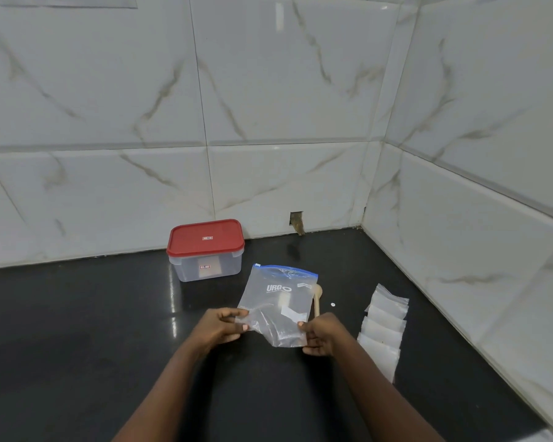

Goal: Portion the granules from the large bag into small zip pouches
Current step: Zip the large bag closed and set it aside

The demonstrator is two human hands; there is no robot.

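Note:
A large clear bag [278, 291] with a blue zip strip and white lettering lies flat on the black counter, looking nearly empty. In front of it I hold a small clear zip pouch [276, 330] above the counter. My left hand [221, 327] pinches its left edge and my right hand [320, 333] pinches its right edge. A wooden spoon [317, 301] lies partly hidden under the large bag's right side. Several small filled pouches [385, 327] lie overlapping in a row to the right.
A clear plastic box with a red lid [205, 250] stands at the back near the tiled wall. A tiny white speck [333, 304] lies right of the spoon. Tiled walls [460, 234] close the counter at the back and right. Bare black counter [77, 330] stretches to the left.

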